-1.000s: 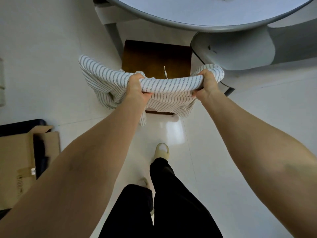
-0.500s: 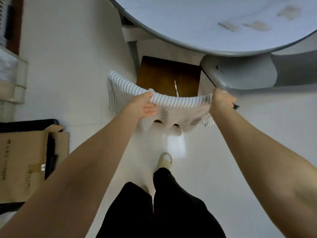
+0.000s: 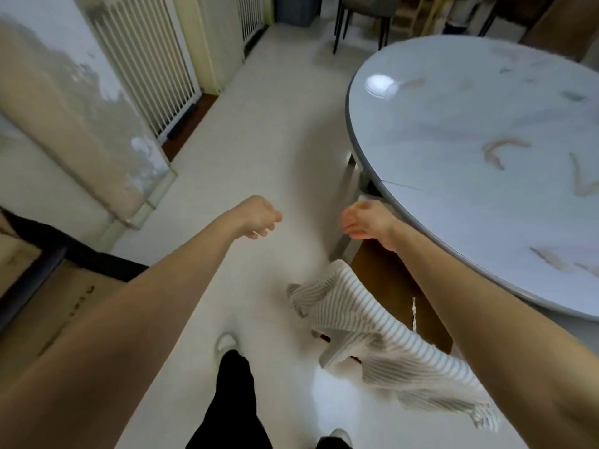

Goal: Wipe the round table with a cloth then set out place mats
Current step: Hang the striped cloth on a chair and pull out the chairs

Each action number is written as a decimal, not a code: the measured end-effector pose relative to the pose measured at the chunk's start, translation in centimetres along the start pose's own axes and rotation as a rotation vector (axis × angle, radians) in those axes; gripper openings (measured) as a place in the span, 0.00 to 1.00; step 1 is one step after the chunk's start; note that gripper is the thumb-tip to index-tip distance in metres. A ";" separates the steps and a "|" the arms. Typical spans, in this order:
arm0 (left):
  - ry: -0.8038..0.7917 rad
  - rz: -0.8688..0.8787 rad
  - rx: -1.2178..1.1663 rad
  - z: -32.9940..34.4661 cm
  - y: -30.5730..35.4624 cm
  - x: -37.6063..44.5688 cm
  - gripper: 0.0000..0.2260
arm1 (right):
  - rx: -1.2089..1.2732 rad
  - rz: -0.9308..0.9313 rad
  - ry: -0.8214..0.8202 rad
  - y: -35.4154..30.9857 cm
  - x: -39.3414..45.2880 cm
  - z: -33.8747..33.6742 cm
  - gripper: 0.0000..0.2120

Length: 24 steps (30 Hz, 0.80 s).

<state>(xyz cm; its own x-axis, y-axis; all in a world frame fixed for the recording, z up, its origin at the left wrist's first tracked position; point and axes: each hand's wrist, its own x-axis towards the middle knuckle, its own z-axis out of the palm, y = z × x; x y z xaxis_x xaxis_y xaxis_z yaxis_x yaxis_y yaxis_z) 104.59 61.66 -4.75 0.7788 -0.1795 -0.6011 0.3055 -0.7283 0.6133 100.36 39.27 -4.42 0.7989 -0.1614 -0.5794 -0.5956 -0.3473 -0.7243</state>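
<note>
While both arms were stretched forward, the left hand (image 3: 259, 217) had its fingers loosely curled and held nothing. The right hand (image 3: 368, 222) was relaxed too, fingers half bent and empty, just beside the rim of the round table (image 3: 453, 131). The striped cloth (image 3: 372, 338) was below the right forearm, apart from both hands, lying over a brown wooden stool (image 3: 398, 286) under the table edge. The tabletop was pale marble with brown streaks. At the far left stood a cardboard box (image 3: 48, 306); I could not tell what was in it.
</note>
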 end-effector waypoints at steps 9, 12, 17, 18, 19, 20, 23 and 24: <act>-0.037 0.082 0.589 -18.5 -3.7 9.9 0.18 | -0.670 -0.047 -0.074 -13.9 13.0 7.7 0.12; -0.018 0.113 0.643 -24.9 -2.2 13.3 0.18 | -0.766 -0.098 -0.057 -18.8 16.0 9.1 0.08; -0.011 0.181 0.730 -32.8 2.6 21.9 0.18 | -0.802 -0.104 -0.061 -25.6 23.6 8.8 0.14; -0.021 0.191 0.759 -33.6 3.5 23.5 0.18 | -0.802 -0.088 -0.071 -26.4 25.3 8.5 0.13; -0.039 0.190 0.801 -34.5 4.7 25.9 0.18 | -0.768 -0.058 -0.083 -27.3 28.0 7.9 0.10; -0.058 0.184 0.827 -35.0 5.2 27.5 0.18 | -0.743 -0.032 -0.092 -27.6 29.7 7.6 0.05; -0.111 0.168 0.902 -37.5 8.6 34.8 0.19 | -0.702 0.009 -0.090 -30.7 37.1 5.2 0.06; -0.121 0.170 0.914 -38.3 9.6 37.0 0.20 | -0.688 0.014 -0.079 -31.5 39.2 4.3 0.09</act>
<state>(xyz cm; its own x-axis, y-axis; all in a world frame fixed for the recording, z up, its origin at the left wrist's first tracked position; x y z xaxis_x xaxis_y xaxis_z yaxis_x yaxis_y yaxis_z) 157.26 73.37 -1.51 0.6953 -0.3618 -0.6210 -0.3968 -0.9137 0.0880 150.06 47.87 -5.90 0.7675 -0.1114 -0.6313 -0.3957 -0.8570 -0.3299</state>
